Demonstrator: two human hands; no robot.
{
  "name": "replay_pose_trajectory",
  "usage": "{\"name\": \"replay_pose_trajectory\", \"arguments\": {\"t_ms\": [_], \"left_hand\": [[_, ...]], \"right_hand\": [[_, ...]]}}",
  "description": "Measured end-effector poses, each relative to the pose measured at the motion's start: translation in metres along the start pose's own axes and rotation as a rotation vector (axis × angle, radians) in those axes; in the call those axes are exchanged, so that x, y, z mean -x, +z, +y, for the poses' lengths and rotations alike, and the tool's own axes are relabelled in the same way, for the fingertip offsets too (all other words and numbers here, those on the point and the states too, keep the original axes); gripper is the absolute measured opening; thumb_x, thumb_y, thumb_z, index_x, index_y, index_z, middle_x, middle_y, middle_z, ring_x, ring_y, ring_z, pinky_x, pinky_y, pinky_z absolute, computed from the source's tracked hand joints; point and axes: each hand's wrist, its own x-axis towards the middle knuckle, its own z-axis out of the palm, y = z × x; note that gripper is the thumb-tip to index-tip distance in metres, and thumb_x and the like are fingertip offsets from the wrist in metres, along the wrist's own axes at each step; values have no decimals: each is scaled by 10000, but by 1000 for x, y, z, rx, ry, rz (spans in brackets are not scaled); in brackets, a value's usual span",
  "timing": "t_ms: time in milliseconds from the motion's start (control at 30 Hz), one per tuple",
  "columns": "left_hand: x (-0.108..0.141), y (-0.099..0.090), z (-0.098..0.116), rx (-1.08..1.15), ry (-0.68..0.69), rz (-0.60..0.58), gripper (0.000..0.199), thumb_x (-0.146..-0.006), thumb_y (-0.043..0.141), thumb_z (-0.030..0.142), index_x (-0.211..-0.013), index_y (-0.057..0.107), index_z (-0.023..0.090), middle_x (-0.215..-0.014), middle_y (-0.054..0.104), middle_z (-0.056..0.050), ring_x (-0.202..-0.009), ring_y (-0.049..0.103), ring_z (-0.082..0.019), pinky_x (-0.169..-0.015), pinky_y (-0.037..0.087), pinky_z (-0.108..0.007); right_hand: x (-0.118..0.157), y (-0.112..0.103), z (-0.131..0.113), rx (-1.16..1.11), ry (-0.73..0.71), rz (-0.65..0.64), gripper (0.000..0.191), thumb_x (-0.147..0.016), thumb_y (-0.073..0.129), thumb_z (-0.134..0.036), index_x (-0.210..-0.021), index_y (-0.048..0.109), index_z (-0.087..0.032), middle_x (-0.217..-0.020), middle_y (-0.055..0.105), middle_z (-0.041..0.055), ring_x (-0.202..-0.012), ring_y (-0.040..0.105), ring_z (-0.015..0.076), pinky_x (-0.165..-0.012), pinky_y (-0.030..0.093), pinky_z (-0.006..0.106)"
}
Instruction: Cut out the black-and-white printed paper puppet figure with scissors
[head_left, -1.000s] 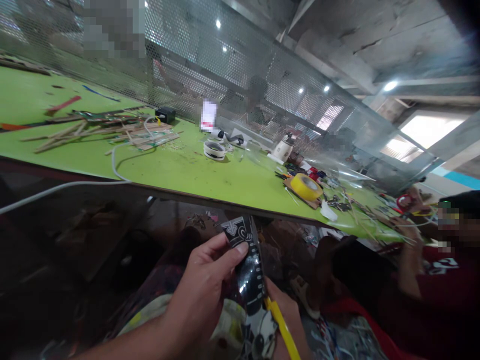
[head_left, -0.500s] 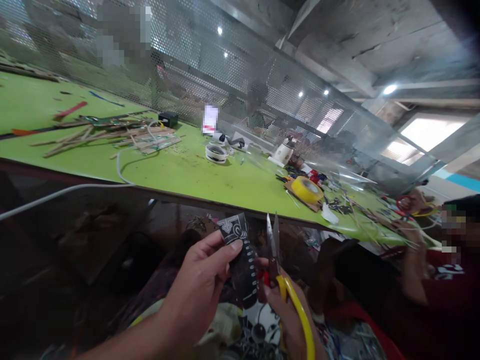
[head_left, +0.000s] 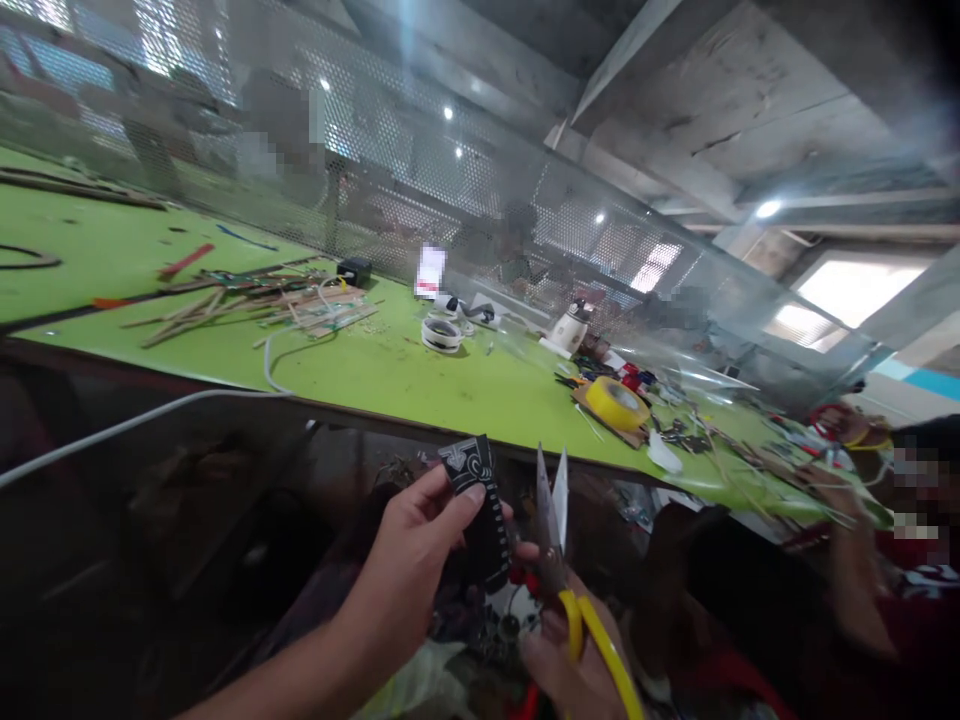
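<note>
Between the thumb and fingers of my left hand (head_left: 420, 540) is a flat black piece with white printed patterns (head_left: 486, 530); its material is unclear. My right hand (head_left: 577, 650) grips a pair of yellow-handled scissors (head_left: 556, 540), blades pointing up and slightly apart. The blades stand just to the right of the black piece, not touching it. A small red thing shows by the right fingers, too blurred to name. Both hands are in front of the table edge, above my lap, where a patterned black-and-white thing is partly hidden.
On the green table (head_left: 360, 370) lie thin wooden sticks (head_left: 187, 310), a white tape roll (head_left: 441, 335), a yellow tape roll (head_left: 616, 403) and a white cable (head_left: 150, 415). A perforated metal screen (head_left: 480, 200) stands behind. Another person's arm (head_left: 855, 560) is at the right.
The view has shifted, so the table sits lower in the picture. The scissor blades look a little wider apart. Both hands keep their holds.
</note>
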Motion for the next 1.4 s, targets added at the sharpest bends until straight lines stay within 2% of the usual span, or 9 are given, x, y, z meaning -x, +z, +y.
{"name": "replay_pose_trajectory", "arguments": {"t_ms": [167, 333, 467, 633, 867, 933, 1033, 1167, 1400], "left_hand": [[0, -3, 5, 15, -17, -6, 213, -760, 734, 274, -901, 606, 180, -753, 733, -46, -571, 717, -240, -528, 586, -338], [-9, -8, 9, 34, -17, -40, 164, -790, 720, 275, -868, 632, 162, -818, 740, -45, -557, 705, -207, -545, 600, -348], [-16, -8, 10, 57, 13, 39, 152, -781, 732, 260, -835, 666, 135, -783, 742, -54, -629, 698, -167, -575, 591, -260], [-24, -4, 8, 37, 40, 22, 157, -820, 676, 276, -881, 679, 131, -874, 758, -88, -735, 710, -201, -552, 586, -263], [-62, -12, 21, -16, 162, 47, 171, -796, 687, 225, -894, 674, 85, -774, 748, -97, -660, 706, -179, -551, 554, -220], [-74, -18, 28, -11, 168, 62, 105, -774, 684, 168, -837, 679, 84, -736, 736, -85, -601, 685, -144, -459, 486, -160], [-84, -32, 37, -13, 155, 76, 37, -719, 690, 70, -695, 671, 90, -616, 684, -25, -448, 578, -68, -414, 443, -129], [-79, -60, 38, -89, 96, 46, 123, -647, 758, 56, -733, 695, 118, -710, 713, -17, -575, 635, -96, -569, 536, -171], [-52, -109, 9, -419, -222, -295, 144, -729, 789, 234, -720, 671, 151, -618, 699, -7, -549, 604, -102, -553, 441, -187]], "right_hand": [[3, 1, 1, 80, 37, 36, 636, -603, 777, -461, -1171, 671, -195, -989, 746, 124, -937, 691, 316, -872, 531, 419], [1, 3, 0, 67, 56, 61, 605, -610, 781, -440, -1152, 679, -191, -972, 750, 114, -990, 669, 316, -889, 523, 397], [-5, 10, 0, -73, 53, 2, 643, -617, 768, -508, -1162, 663, -184, -979, 753, 106, -959, 684, 297, -855, 536, 368], [-16, 12, 11, -157, 32, -37, 584, -646, 766, -475, -1129, 659, -164, -979, 758, 108, -886, 709, 274, -821, 541, 349], [-40, 0, 8, -162, 26, -50, 544, -696, 767, -357, -1186, 623, -170, -995, 736, 84, -910, 668, 246, -838, 521, 355], [-50, -6, 0, -128, -2, -6, 508, -697, 767, -328, -1169, 640, -188, -986, 726, 65, -884, 650, 227, -792, 514, 329], [-67, -17, -14, -60, -32, 45, 482, -714, 742, -279, -1182, 640, -222, -757, 653, -17, -651, 554, 140, -604, 444, 260], [-88, -34, -31, 52, -110, 90, 492, -726, 722, -244, -1207, 621, -220, -680, 525, -50, -573, 422, 112, -541, 348, 257], [-116, -40, -57, 97, -190, 28, 459, -713, 735, -243, -1162, 642, -225, -740, 540, -37, -658, 482, 124, -614, 376, 271]]}}
